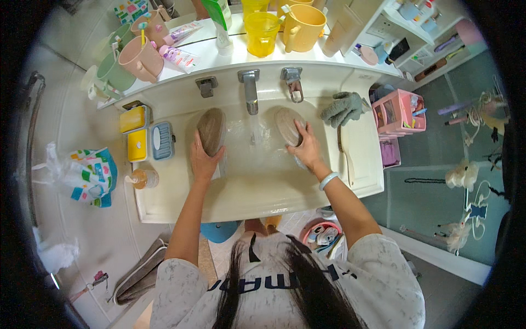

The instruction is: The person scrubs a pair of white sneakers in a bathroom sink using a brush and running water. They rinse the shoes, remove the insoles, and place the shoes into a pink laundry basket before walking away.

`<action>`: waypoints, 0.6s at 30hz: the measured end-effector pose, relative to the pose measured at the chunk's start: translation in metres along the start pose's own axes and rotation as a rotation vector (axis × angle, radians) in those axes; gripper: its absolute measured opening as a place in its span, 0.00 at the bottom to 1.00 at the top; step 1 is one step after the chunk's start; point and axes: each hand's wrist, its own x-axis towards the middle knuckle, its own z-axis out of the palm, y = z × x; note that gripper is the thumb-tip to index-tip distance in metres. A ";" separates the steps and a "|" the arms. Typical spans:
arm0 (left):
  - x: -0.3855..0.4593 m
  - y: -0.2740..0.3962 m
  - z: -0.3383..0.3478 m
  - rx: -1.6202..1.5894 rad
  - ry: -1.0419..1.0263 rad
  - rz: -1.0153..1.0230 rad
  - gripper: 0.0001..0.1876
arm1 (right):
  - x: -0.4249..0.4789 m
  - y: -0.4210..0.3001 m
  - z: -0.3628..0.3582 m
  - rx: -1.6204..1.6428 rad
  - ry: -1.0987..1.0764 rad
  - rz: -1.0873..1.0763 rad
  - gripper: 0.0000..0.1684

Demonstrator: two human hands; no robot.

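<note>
My left hand (205, 164) grips the near end of a brown, oval shoe or slipper (211, 129) at the left side of the cream washbasin (246, 197). On the right side, my right hand (307, 150) is closed around the edge of a lighter, greyish-tan one (287, 123). Both seem to show their soles, though this is not certain. Between them, water runs from the chrome faucet (249, 92) into the basin. A scrub brush (346, 158) with a pale handle lies on the right ledge, just below a grey glove (344, 109).
Soap dishes (162, 140) and a pump bottle (144, 179) stand on the left ledge. Behind the basin, a white shelf (234, 57) carries a pink mug (139, 59), a yellow cup (261, 35) and tubes. A pink drawer box (398, 113) is at the right.
</note>
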 end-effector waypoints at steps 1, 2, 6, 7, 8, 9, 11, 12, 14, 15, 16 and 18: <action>0.002 0.008 -0.013 -0.047 0.094 0.107 0.51 | -0.007 -0.007 -0.012 0.037 0.010 0.016 0.50; 0.003 0.016 -0.028 -0.081 0.113 0.131 0.51 | -0.014 -0.015 -0.024 0.074 0.020 0.031 0.50; 0.013 0.060 -0.080 -0.169 0.117 0.263 0.50 | -0.029 -0.036 -0.070 0.253 0.132 0.027 0.49; 0.014 0.065 -0.087 -0.205 0.115 0.270 0.50 | -0.031 -0.037 -0.075 0.304 0.185 0.020 0.49; 0.013 0.069 -0.093 -0.240 0.113 0.278 0.50 | -0.029 -0.033 -0.079 0.383 0.188 0.013 0.48; 0.013 0.073 -0.097 -0.267 0.124 0.291 0.50 | -0.029 -0.033 -0.084 0.368 0.227 -0.016 0.48; 0.012 0.081 -0.104 -0.323 0.145 0.318 0.50 | -0.029 -0.034 -0.092 0.336 0.302 -0.070 0.48; 0.011 0.089 -0.103 -0.316 0.127 0.300 0.50 | -0.028 -0.029 -0.097 0.347 0.322 -0.098 0.48; 0.003 0.100 -0.115 -0.254 0.100 0.243 0.50 | -0.032 -0.025 -0.103 0.382 0.352 -0.136 0.48; 0.000 0.103 -0.117 -0.262 0.104 0.244 0.50 | -0.032 -0.026 -0.106 0.400 0.371 -0.163 0.48; -0.004 0.107 -0.119 -0.270 0.109 0.245 0.49 | -0.037 -0.026 -0.112 0.478 0.338 -0.181 0.49; -0.008 0.110 -0.120 -0.276 0.116 0.240 0.49 | -0.039 -0.021 -0.113 0.596 0.359 -0.187 0.50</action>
